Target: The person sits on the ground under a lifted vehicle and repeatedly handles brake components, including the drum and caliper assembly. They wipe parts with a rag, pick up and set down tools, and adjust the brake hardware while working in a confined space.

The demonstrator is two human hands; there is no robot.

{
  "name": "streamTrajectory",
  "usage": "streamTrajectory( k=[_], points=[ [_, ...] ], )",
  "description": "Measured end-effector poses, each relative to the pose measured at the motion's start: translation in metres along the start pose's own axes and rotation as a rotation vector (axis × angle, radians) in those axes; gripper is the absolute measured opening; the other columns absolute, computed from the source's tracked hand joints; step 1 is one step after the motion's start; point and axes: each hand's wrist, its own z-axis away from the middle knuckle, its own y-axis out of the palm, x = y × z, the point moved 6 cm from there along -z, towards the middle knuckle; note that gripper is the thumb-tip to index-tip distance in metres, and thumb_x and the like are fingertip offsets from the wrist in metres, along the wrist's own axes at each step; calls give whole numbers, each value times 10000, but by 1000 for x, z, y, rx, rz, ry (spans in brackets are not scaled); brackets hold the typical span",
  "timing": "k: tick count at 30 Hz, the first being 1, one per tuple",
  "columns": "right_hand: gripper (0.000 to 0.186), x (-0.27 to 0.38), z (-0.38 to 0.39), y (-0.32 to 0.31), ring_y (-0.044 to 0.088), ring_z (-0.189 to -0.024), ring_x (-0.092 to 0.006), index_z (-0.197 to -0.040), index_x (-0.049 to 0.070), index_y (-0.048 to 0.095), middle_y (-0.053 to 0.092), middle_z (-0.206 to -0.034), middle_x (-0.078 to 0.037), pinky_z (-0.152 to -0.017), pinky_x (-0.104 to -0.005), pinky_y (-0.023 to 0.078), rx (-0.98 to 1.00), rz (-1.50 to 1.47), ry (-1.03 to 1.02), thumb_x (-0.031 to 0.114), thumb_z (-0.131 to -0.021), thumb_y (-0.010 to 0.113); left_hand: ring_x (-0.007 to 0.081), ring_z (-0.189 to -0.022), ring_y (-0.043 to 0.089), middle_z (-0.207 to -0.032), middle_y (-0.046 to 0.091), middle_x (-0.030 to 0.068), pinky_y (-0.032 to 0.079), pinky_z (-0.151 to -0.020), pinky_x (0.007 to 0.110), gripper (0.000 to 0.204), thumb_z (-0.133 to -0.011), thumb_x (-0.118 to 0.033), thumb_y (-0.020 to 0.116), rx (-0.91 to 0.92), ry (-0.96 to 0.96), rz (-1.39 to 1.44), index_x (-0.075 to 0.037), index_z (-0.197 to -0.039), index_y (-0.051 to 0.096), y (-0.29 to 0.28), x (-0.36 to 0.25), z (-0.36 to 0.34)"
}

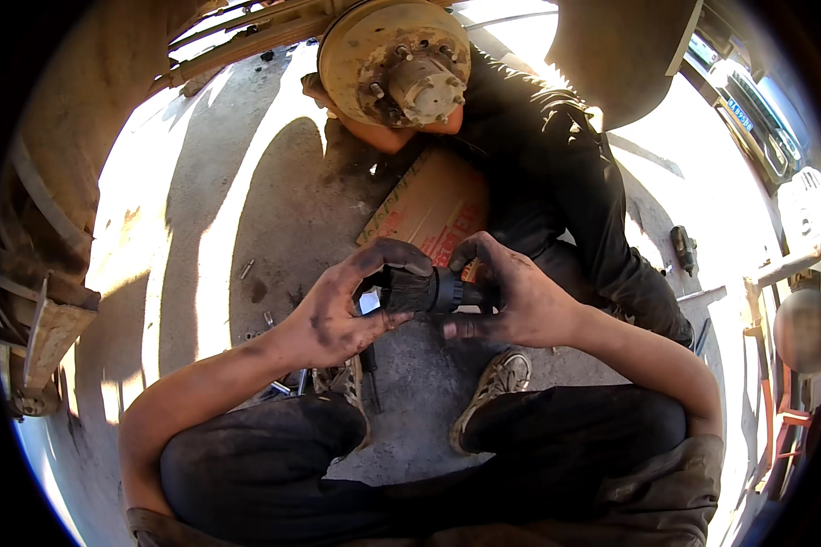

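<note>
Over concrete [287, 196], both hands [333, 314] [534, 296] half-curl around a black cylinder [412, 292].

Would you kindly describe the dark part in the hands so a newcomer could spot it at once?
From the big round wheel hub at the top, come down past the brown cardboard. Between the left hand and right hand is a dark cylindrical part. Unlike the cardboard, it is black, with a ring around it.

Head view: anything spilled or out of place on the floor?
A dark stain on the concrete floor, left of the left hand, looks like a small spill; a loose metal piece lies beside it.
</note>
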Motion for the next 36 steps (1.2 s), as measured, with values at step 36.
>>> streamTrajectory(
  k=[36],
  points=[
    [615,-49,13,21,669,-805,-259,-1125,-41,523,646,-802,-192,-721,-423,488,95,-219,449,532,-914,600,336,-1215,530,-1279,514,180,435,-1014,422,494,-799,7,690,20,181,-457,-44,-1257,513,7,-4,2]
  ],
)
